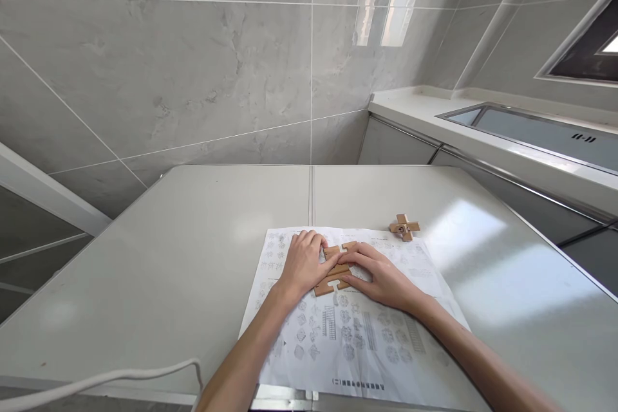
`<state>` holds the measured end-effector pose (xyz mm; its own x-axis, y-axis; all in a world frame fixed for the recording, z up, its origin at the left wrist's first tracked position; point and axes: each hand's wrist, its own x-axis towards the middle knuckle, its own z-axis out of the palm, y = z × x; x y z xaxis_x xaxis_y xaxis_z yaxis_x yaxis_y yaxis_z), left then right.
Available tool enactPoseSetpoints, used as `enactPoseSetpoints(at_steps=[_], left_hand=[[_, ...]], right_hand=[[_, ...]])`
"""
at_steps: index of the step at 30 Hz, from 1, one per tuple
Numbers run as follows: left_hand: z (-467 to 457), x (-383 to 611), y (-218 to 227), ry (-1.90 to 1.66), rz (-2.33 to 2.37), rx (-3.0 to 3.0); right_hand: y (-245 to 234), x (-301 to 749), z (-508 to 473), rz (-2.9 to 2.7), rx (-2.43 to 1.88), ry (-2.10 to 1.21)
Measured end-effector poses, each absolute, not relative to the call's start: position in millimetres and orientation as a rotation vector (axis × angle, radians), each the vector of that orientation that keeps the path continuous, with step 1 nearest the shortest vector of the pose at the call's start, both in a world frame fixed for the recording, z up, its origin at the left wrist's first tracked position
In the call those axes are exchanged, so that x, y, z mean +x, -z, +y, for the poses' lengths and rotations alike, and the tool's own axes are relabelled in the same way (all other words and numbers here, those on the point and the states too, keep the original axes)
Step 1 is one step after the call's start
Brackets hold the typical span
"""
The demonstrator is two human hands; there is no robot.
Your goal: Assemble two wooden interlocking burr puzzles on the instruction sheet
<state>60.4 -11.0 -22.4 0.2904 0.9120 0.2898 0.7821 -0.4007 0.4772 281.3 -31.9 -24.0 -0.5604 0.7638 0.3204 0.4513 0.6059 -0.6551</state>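
The white bench [193, 257] carries everything here, its far edge against a grey tiled wall [168, 64]. On it, under both hands, lies a printed instruction sheet [357, 335] covered in small diagrams; it looks thin and limp, likely to slide or crumple if dragged, and its near edge hangs just past the bench rim.

On the sheet, between the two grips, sit the flat wooden puzzle pieces [335, 268], tan slabs with jigsaw-like notches, lying pressed side by side. They look light, stiff and dry, not fragile, and probably a little slick on paper. Judging from their shape, the long outer edges are the best place to take hold, pinching across the thickness, since the notched ends must stay free to mate.

The left hand [305, 264] lies flat with fingers spread on the left side of the pieces, pressing rather than clasping. The right hand [381, 277] rests likewise on their right side, fingertips on the wood, nothing enclosed in either palm.

Beyond the right grip, well apart from it, a small assembled wooden cross [404, 226] sits on the bench just past the sheet's far corner. A white cable [120, 378] trails along the near left edge.

How many pieces there are, and whether they are already interlocked, cannot be told: the fingers cover most of the joints. The sheet's print is too small to read
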Motion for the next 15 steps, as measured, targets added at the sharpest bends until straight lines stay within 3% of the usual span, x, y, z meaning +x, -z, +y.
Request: enactPoseSetpoints(at_steps=[5, 15], left_hand=[[-11.1, 62.4, 23.4, -0.81, 1.53, 2.304], [-8.0, 60.6, 13.8, -1.159, 1.48, 1.69]], right_hand=[[26.0, 279.5, -32.6, -2.245, -1.014, -0.662], [25.8, 277.1, -31.4, -2.206, -1.104, -0.764]])
